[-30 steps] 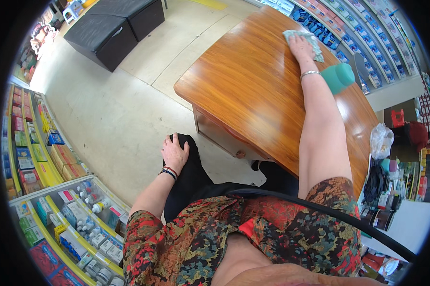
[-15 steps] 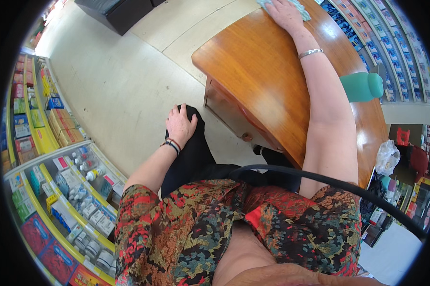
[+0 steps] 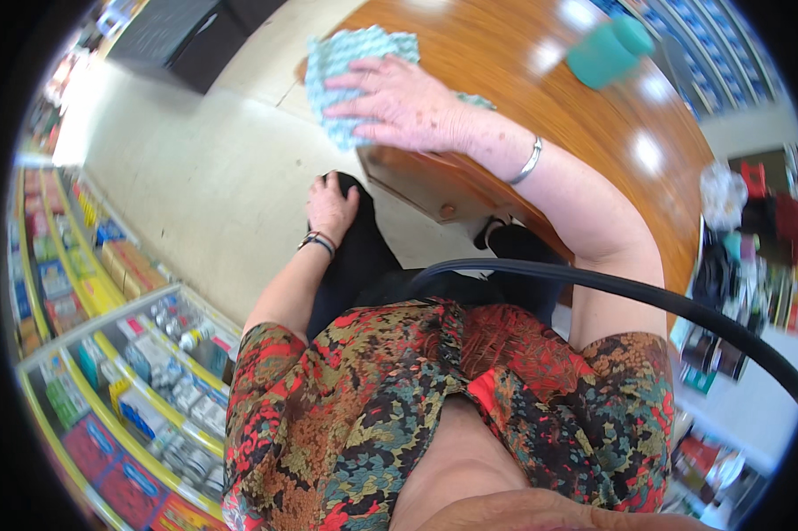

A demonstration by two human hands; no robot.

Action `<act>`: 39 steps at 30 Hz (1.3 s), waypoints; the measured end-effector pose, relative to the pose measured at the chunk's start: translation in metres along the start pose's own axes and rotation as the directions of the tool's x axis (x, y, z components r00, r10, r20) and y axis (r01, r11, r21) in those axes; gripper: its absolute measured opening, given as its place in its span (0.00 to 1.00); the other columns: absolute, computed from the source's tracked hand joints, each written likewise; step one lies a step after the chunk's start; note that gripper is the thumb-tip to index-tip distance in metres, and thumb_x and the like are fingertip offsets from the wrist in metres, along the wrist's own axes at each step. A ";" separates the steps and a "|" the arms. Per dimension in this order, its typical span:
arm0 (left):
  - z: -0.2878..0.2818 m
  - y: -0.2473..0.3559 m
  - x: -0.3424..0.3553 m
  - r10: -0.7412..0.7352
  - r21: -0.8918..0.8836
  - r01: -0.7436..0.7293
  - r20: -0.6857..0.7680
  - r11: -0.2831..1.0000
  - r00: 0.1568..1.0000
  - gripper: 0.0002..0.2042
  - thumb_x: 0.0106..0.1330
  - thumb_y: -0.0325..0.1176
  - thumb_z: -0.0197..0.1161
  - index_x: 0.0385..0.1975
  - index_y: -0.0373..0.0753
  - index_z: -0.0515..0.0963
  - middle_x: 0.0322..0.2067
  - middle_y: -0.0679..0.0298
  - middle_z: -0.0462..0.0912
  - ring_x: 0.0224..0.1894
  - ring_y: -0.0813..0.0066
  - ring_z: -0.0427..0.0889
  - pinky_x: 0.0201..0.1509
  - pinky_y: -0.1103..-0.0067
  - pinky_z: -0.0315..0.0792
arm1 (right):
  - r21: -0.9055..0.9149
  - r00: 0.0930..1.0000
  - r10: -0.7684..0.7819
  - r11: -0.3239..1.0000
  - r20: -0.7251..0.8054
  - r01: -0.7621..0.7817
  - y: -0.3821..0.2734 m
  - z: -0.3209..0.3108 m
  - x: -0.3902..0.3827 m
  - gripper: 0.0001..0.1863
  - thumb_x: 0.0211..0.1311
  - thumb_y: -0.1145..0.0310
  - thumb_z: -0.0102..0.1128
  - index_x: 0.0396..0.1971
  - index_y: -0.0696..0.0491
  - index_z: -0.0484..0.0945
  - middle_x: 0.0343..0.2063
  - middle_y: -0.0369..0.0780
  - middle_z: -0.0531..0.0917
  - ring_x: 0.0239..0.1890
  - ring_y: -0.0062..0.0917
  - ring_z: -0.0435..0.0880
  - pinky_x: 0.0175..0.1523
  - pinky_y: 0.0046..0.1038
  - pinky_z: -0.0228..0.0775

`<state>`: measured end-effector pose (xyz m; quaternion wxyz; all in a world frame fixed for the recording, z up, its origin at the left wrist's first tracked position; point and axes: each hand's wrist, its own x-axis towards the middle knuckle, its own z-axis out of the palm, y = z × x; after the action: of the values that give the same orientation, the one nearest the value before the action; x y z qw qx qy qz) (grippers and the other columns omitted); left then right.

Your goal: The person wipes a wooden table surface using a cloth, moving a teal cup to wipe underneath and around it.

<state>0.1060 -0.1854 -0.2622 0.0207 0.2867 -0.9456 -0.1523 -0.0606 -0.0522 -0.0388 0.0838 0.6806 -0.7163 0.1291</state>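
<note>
A pale blue-green cloth (image 3: 330,64) lies over the near left corner of the wooden counter (image 3: 496,53), part of it hanging past the edge. On top of it is my right hand (image 3: 403,104), fingers stretched out and pressing it down, with a fold showing beside the wrist. My left hand (image 3: 332,211) rests on my left knee (image 3: 360,228) with its fingers apart and nothing in it. Further right on the counter stands a green bottle (image 3: 604,53), slightly blurred.
Shelves (image 3: 142,380) packed with boxes and bottles line the left. A dark cabinet (image 3: 169,44) stands at the far left on the pale floor (image 3: 187,177). A clear plastic bag (image 3: 723,193) and assorted goods sit at the right. A black strap (image 3: 611,283) crosses the view.
My right hand has brought the cloth from the counter's far edge leftward and nearer, to its left corner. My left hand stays on the knee. The view has shifted.
</note>
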 end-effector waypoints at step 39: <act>0.074 -0.022 0.033 0.292 0.100 -0.302 0.103 0.948 0.951 0.30 0.64 0.52 0.54 0.61 0.40 0.64 0.56 0.43 0.67 0.56 0.45 0.69 0.58 0.61 0.68 | -0.260 0.568 0.799 0.517 -0.195 -0.816 -0.058 -0.068 -0.388 0.22 0.67 0.60 0.41 0.59 0.44 0.69 0.61 0.39 0.69 0.65 0.37 0.62 0.69 0.38 0.51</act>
<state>0.0809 -0.2009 -0.3409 -0.0142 0.1351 -0.9852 -0.1050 0.0166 0.3361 -0.0845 0.1420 0.2433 -0.9581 0.0520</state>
